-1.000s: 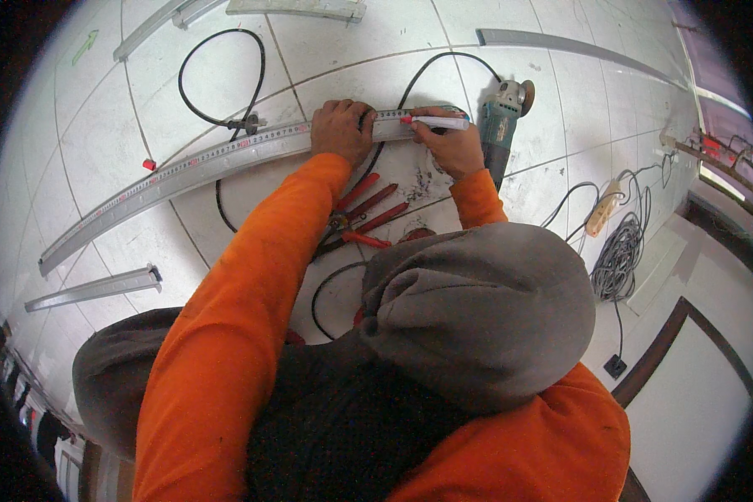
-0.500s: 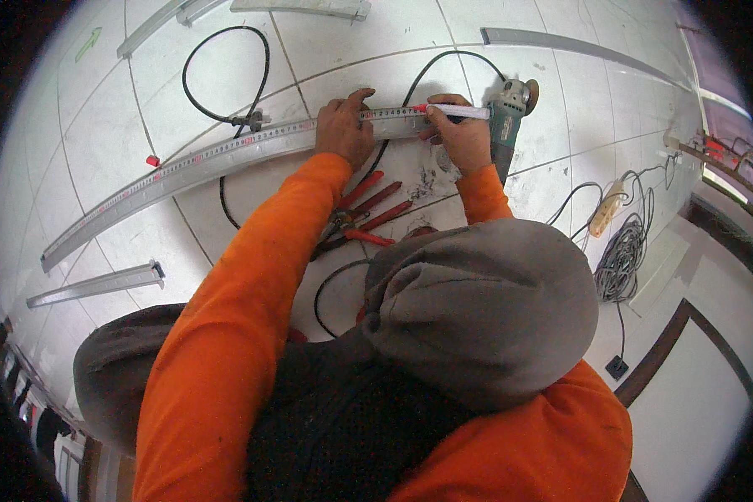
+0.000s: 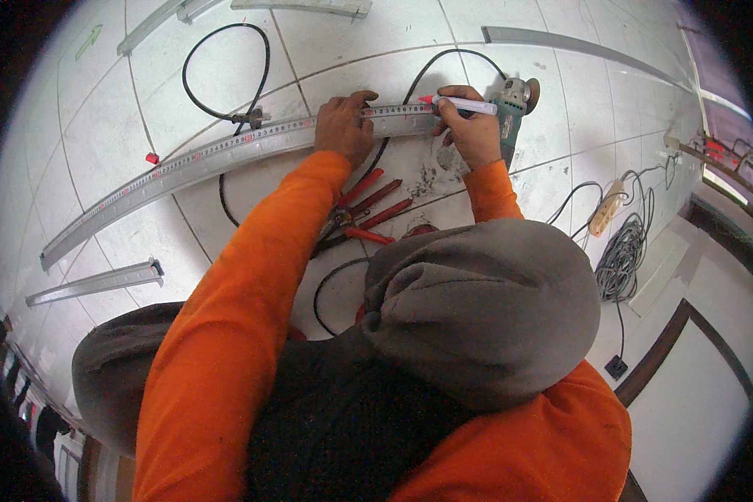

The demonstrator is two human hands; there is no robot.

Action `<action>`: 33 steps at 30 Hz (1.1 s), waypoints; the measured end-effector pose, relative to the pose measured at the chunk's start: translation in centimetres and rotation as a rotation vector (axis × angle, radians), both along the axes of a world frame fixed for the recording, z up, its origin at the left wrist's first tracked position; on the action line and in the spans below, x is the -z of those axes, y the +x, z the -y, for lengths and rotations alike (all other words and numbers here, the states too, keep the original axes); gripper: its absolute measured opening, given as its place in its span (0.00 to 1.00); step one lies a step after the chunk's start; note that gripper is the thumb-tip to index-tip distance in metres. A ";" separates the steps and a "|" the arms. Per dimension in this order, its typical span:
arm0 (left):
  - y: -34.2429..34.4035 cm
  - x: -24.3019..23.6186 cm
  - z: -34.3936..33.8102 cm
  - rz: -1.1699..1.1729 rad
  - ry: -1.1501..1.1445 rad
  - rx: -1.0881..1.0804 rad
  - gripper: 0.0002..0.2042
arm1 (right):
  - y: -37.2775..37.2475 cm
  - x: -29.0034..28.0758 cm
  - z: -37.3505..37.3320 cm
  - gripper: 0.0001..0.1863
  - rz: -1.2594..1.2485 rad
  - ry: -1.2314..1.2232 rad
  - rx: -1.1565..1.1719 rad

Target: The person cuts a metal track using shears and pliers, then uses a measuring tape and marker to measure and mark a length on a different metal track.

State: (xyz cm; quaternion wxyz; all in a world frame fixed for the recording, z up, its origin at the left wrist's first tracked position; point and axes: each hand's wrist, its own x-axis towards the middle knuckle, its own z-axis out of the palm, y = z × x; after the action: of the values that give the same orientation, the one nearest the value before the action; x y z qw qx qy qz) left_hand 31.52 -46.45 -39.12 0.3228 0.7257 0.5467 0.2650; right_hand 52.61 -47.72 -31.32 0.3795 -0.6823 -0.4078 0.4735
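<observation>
A long silvery metal profile (image 3: 171,177) lies across the tiled floor from the far left towards the middle. Along its upper edge runs the extended blade of a tape measure (image 3: 226,149). My left hand (image 3: 343,130) presses on both, fingers closed over the blade, with the index finger stretched out. Near the profile's right end my right hand (image 3: 474,136) pinches a white marker (image 3: 474,106) with a red tip. That tip points left, at the blade's right end; whether it touches cannot be told. Just right of this hand lies an angle grinder (image 3: 512,117).
Red-handled hand tools (image 3: 372,205) lie below the profile. A black cable with a plug (image 3: 251,120) loops behind it. Other metal profiles (image 3: 586,52) rest around the floor. On the right are a power strip (image 3: 608,207) and a coiled cable (image 3: 623,259). A small red piece (image 3: 152,158) sits at left.
My right hand has shifted slightly right with the marker, whose tip has moved a little up and right. My left hand stays on the tape measure and profile.
</observation>
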 end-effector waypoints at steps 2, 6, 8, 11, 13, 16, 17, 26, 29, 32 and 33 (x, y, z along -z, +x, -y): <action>0.1 -0.2 0.0 -0.013 -0.011 0.002 0.21 | 0.2 0.0 0.0 0.09 0.071 0.028 0.006; 0.0 -0.3 0.1 -0.023 -0.011 -0.020 0.19 | 0.4 0.0 0.0 0.10 0.156 -0.035 -0.091; 0.1 -0.2 0.1 -0.025 -0.013 -0.018 0.19 | 0.5 0.3 0.2 0.09 0.189 -0.079 -0.135; 0.0 0.2 0.0 -0.020 -0.019 -0.007 0.19 | 0.6 1.5 0.6 0.08 0.304 0.025 -0.225; 0.1 0.2 0.0 -0.013 0.003 -0.003 0.19 | 0.5 1.6 0.7 0.11 0.315 0.103 -0.277; 0.1 -0.1 0.0 -0.030 -0.008 0.013 0.19 | 0.4 1.1 0.7 0.10 0.373 0.046 -0.290; 0.0 0.0 0.0 -0.030 -0.007 0.012 0.19 | 0.3 1.0 0.7 0.10 0.372 0.047 -0.291; 0.0 0.3 0.0 0.004 0.003 0.005 0.18 | 0.8 1.7 0.5 0.11 0.376 0.110 -0.304; 0.0 0.1 0.0 -0.022 -0.009 0.002 0.18 | 1.0 2.0 0.5 0.11 0.373 0.096 -0.304; -0.1 0.0 0.0 -0.015 0.004 0.006 0.18 | 0.9 1.8 0.4 0.12 0.387 0.085 -0.311; -0.1 0.0 0.0 -0.028 -0.008 0.002 0.18 | 0.8 1.7 0.4 0.13 0.382 0.065 -0.309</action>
State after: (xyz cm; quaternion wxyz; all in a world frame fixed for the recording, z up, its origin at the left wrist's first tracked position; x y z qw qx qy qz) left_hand 31.42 -46.41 -39.10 0.3184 0.7286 0.5516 0.2523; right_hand 53.41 -48.10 -33.04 0.2404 -0.6762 -0.5868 0.3749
